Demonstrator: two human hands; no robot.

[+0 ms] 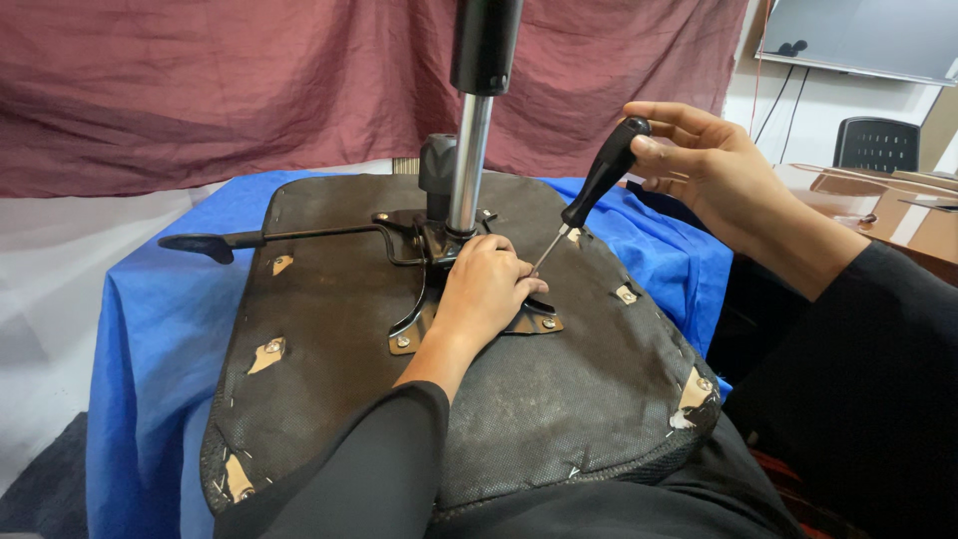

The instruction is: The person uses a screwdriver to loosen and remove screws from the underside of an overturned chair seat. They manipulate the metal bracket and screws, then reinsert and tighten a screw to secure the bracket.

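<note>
My screwdriver (599, 185) is tilted down toward the black metal plate (419, 317) bolted to the underside of the chair seat (559, 399), its thin tip meeting the plate just beside the base of the shiny gas cylinder (469, 165). My right hand (704, 165) is closed around the black handle, fingers curled over the top end. My left hand (489, 289) lies on the plate, fingers loosely bent and pinched near the tip, steadying it; whether it grips a screw I cannot tell, since the fingertips hide that spot.

As I judge it, the work on the plate's screws is partway. Two screws show in the near corners of the plate, one (401, 341) on the left and one (548, 322) on the right, both sitting in their holes. The screw under the tip is the one in hand now. I cannot say how tight any of them are.

The seat lies upside down, its dark fabric torn in places so bare wood shows at the edges. A black lever (215, 243) sticks out to the left from the mechanism. Everything rests on a desk covered with blue cloth (140, 339), a maroon curtain (249, 80) hangs behind, and another chair (878, 143) stands far right.
</note>
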